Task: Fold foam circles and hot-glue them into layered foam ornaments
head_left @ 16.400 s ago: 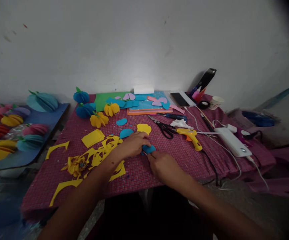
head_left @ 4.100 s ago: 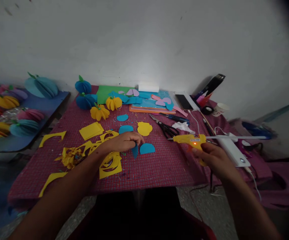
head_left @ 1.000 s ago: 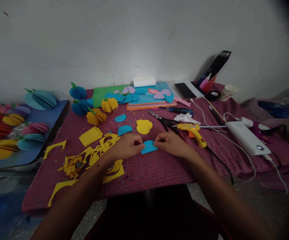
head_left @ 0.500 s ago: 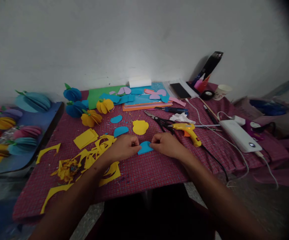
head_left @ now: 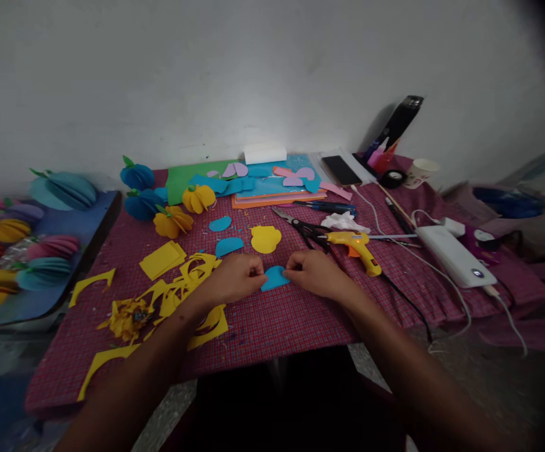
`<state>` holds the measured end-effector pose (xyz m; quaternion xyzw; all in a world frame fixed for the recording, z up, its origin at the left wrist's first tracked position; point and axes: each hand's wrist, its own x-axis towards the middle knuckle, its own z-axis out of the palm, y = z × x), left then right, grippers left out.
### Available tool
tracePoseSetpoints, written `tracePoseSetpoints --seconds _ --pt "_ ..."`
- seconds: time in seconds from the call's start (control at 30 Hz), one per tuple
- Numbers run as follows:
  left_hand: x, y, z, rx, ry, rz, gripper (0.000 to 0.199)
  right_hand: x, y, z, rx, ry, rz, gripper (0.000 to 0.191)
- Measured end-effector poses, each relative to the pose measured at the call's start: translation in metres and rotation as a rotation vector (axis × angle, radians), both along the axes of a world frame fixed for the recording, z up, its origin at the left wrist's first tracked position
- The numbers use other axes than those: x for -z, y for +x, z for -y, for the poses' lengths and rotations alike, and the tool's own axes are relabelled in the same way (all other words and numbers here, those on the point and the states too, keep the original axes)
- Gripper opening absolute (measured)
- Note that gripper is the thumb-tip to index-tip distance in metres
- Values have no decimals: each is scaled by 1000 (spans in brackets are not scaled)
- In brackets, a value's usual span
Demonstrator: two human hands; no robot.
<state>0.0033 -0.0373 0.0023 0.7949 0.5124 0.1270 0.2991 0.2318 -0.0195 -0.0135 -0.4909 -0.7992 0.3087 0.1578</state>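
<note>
A blue half-round paper piece [head_left: 275, 278] is held low over the checked tablecloth, between my two hands. My left hand [head_left: 241, 276] pinches its left end, fingers closed. At the other end my right hand [head_left: 313, 272] grips it the same way, thumb and finger together. Just beyond lie a stack of rounded yellow paper cutouts [head_left: 265, 240] and two more blue half-round pieces, one nearer [head_left: 229, 247] and one farther off [head_left: 220, 224]. Yellow paper offcuts [head_left: 173, 295] spread beside my left forearm.
Right of my hands lie black-handled scissors [head_left: 305, 232] and a yellow glue gun [head_left: 358, 248] with its cord. A power bank [head_left: 454, 254], phone [head_left: 341, 170] and paper cup [head_left: 420, 172] sit farther right. Paper pumpkins [head_left: 172, 221] stand at the left; coloured sheets [head_left: 272, 199] lie at the back.
Almost nothing differs. Both hands keep their pinch on the blue paper piece, and the whole view has shifted very slightly.
</note>
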Motion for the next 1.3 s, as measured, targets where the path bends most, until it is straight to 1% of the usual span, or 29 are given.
tracePoseSetpoints --seconds 0.33,0.67,1.3 --pt "1 -1 0 27 22 29 14 -6 -2 3 9 15 17 13" --pt "-2 0 2 39 28 -19 17 -6 -4 5 15 39 46 12" --pt "8 -1 2 62 106 -73 13 -2 -6 8 10 124 131 12"
